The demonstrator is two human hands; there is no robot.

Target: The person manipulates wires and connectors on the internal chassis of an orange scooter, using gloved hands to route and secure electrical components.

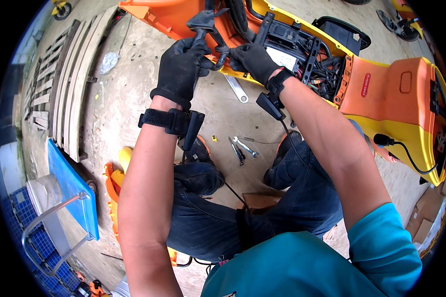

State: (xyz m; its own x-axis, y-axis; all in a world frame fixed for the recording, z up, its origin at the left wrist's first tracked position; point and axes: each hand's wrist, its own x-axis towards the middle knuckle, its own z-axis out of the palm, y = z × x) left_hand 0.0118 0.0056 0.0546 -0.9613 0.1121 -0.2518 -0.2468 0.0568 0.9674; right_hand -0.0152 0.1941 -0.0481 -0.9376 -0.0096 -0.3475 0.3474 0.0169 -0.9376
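Well out to the left of both hands lie a slatted wooden pallet [77,81] and, nearer the body, a blue platform trolley [72,185]. The gloved left hand [180,70] is raised, back of the glove up, its fingers curled closed around the narrow lower end of a black flared fitting [200,22], which points away from the person, its long axis running nearly straight ahead. Just right of that fist, in the narrow gap between the hands, is a bent dark cable section [222,55] (its far end merges with other black parts). The gloved right hand [255,60] reaches in from the right, forearm slanting leftward, thumb and fingers pinched together on it; this hand is nearer to it. Below the gap lies a silver wrench [237,90]. Right of the right hand spreads black wiring [327,72], then an orange-and-yellow vehicle body [387,94].
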